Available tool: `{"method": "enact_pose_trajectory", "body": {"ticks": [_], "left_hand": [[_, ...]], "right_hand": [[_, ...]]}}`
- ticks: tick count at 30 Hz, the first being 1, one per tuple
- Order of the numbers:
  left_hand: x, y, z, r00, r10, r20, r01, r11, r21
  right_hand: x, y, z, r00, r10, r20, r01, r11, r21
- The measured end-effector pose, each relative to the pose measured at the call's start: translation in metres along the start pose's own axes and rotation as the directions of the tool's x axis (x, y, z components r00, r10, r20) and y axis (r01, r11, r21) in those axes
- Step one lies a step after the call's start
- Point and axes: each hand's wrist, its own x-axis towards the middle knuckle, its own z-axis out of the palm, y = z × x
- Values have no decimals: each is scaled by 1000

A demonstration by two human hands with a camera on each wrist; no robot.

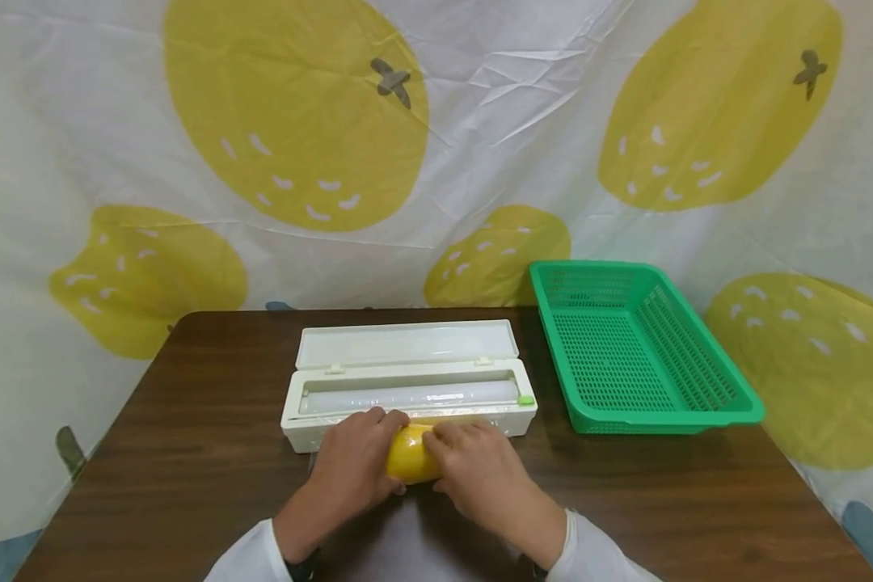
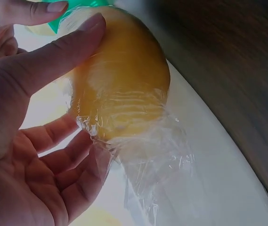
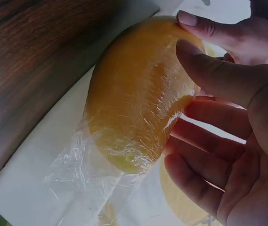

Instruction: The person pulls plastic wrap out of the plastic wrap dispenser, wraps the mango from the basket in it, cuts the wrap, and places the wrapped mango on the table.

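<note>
The left hand [image 1: 355, 458] and right hand [image 1: 482, 470] both grasp a yellow fruit [image 1: 411, 455], one from each side, thumbs against it. The fruit is at the near side of a white box [image 1: 307, 437] on the desk [image 1: 214, 453]. Clear plastic wrap [image 2: 155, 167] covers it, with a loose crinkled part trailing off. The box's lid [image 1: 407, 343] is raised, showing a roll [image 1: 415, 396] inside; a green basket [image 1: 607, 356] stands to its right.

Passage lies over the table [image 1: 189, 420] left of the white box [image 1: 512, 422], while the green basket [image 1: 669, 420] blocks its right, the open lid [image 1: 407, 343] its back and the yellow fruit [image 1: 410, 459] its front.
</note>
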Motion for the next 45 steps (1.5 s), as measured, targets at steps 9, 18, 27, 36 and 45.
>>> {"method": "enact_pose_trajectory", "body": {"ticks": [9, 18, 27, 36, 45], "left_hand": [[1, -5, 0, 999, -22, 49, 24, 999, -47], [4, -9, -5, 985, 4, 173, 20, 991, -133], [6, -13, -9, 964, 31, 264, 23, 980, -200], [4, -14, -8, 944, 43, 328, 40, 970, -241], [6, -18, -8, 957, 45, 287, 39, 959, -280]], "right_hand": [[1, -3, 7, 1000, -13, 10, 14, 999, -38], [1, -5, 16, 997, -31, -64, 25, 995, -99], [0, -5, 21, 999, -28, -19, 25, 991, -134], [1, -6, 28, 995, -32, -99, 11, 979, -205], [3, -2, 31, 998, -25, -56, 15, 987, -163]]}}
